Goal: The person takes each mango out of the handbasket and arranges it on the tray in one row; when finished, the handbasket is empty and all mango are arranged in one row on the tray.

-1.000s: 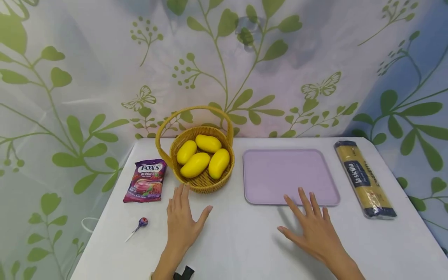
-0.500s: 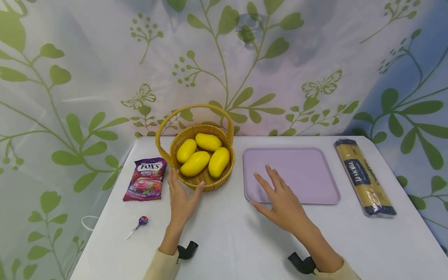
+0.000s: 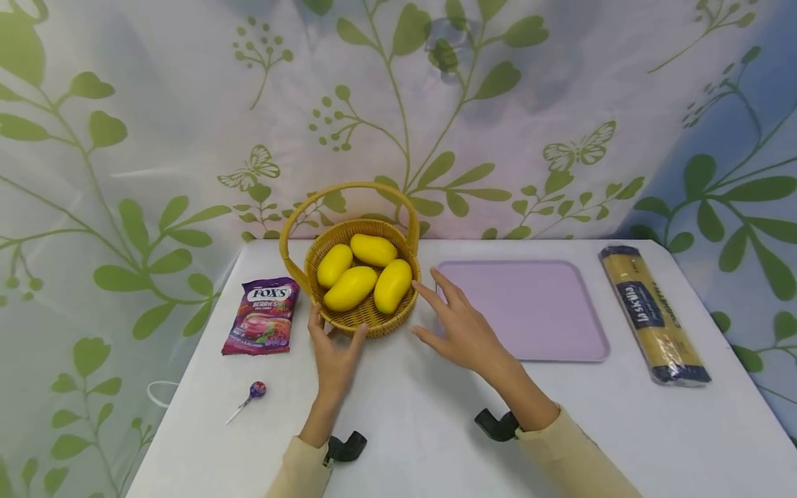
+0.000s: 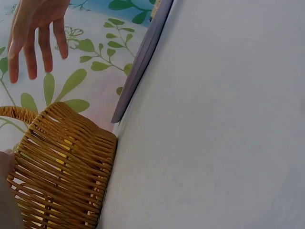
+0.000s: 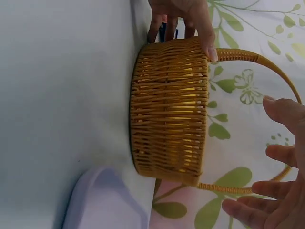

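Observation:
A woven wicker basket (image 3: pixel 367 325) with an arched handle stands on the table, holding several yellow mangoes (image 3: pixel 351 288). My left hand (image 3: pixel 336 360) is at its front left side; in the right wrist view that hand's fingers (image 5: pixel 183 14) touch the basket wall, thumb near the rim. My right hand (image 3: pixel 463 328) hovers at the basket's right, fingers spread, holding nothing. From the left wrist view, the right hand (image 4: pixel 40 28) hangs above the basket (image 4: pixel 66 167), apart from it.
Right of the basket lies a lilac tray (image 3: pixel 529 311), with a spaghetti pack (image 3: pixel 654 315) beyond it. A purple candy bag (image 3: pixel 263 316) and a lollipop (image 3: pixel 255 391) lie on the left. A leaf-patterned curtain (image 3: pixel 473 124) hangs behind the white table (image 3: pixel 398 429).
The left hand has moved forward to the basket's side. My right hand has swung left from over the tray's front edge toward the basket's right side. The basket has stayed put.

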The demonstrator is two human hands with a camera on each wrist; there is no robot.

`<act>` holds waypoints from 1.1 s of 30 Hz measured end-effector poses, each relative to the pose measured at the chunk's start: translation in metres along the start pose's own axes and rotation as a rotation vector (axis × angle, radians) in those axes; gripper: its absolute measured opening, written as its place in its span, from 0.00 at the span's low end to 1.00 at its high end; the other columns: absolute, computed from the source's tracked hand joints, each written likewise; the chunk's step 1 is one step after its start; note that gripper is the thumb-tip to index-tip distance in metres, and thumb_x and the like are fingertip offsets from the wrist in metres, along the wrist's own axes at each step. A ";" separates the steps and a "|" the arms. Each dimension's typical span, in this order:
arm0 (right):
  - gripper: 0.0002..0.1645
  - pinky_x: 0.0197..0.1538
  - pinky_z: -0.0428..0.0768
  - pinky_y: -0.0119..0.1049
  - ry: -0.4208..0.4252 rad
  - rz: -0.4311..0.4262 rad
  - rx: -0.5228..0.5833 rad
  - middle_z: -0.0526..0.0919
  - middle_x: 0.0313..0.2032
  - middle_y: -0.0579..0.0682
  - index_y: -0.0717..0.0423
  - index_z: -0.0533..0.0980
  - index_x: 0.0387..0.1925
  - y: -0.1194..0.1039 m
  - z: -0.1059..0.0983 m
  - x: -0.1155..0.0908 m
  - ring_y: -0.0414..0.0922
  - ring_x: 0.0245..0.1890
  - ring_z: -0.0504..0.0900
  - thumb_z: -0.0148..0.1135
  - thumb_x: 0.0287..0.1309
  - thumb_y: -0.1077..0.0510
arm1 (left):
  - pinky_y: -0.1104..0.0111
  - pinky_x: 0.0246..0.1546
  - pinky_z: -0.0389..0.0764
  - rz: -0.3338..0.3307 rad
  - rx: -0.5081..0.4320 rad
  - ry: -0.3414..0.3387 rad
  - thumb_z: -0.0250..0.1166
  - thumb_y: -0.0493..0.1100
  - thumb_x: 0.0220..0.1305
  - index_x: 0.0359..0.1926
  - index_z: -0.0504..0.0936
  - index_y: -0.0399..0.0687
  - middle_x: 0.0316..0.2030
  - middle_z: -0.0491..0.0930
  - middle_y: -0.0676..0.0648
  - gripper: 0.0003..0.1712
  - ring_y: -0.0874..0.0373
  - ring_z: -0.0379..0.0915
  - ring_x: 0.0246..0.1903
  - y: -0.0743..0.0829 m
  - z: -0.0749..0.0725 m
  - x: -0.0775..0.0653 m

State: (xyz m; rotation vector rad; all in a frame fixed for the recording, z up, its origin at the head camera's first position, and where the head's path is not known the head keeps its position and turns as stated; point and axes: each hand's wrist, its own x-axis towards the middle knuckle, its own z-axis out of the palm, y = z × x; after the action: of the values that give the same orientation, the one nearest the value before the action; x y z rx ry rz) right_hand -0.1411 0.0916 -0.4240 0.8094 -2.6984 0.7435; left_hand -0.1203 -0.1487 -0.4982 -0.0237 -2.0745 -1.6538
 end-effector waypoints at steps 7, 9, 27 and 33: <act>0.42 0.55 0.79 0.58 -0.028 -0.015 0.024 0.57 0.73 0.61 0.48 0.64 0.71 -0.004 0.017 0.037 0.61 0.69 0.65 0.67 0.58 0.41 | 0.43 0.60 0.66 0.007 0.002 0.010 0.72 0.36 0.56 0.73 0.47 0.30 0.73 0.47 0.30 0.53 0.31 0.49 0.70 -0.001 -0.001 -0.001; 0.43 0.55 0.78 0.58 -0.039 -0.015 0.038 0.58 0.73 0.61 0.48 0.65 0.70 -0.005 0.023 0.045 0.61 0.68 0.66 0.67 0.57 0.40 | 0.42 0.60 0.66 0.007 -0.004 0.008 0.72 0.36 0.56 0.72 0.47 0.29 0.73 0.47 0.30 0.53 0.30 0.48 0.70 -0.001 0.000 -0.001; 0.40 0.63 0.74 0.54 -0.261 0.011 0.152 0.58 0.72 0.63 0.50 0.66 0.69 -0.023 0.064 0.108 0.59 0.69 0.66 0.66 0.60 0.42 | 0.48 0.58 0.70 0.036 0.039 0.038 0.75 0.40 0.54 0.75 0.47 0.44 0.75 0.48 0.42 0.57 0.38 0.51 0.72 -0.044 0.000 -0.001; 0.41 0.67 0.70 0.53 -0.331 0.013 0.179 0.55 0.73 0.62 0.49 0.63 0.72 -0.023 0.077 0.120 0.58 0.71 0.63 0.65 0.61 0.43 | 0.46 0.57 0.69 0.055 0.048 0.042 0.74 0.37 0.53 0.75 0.48 0.43 0.75 0.48 0.39 0.56 0.35 0.51 0.71 -0.039 0.002 0.000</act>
State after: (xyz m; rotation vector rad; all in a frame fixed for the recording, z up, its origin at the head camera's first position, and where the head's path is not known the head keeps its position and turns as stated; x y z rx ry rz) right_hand -0.2319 -0.0194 -0.4379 1.0405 -2.9582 0.9383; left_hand -0.1324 -0.1574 -0.5337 -0.0294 -2.0634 -1.5583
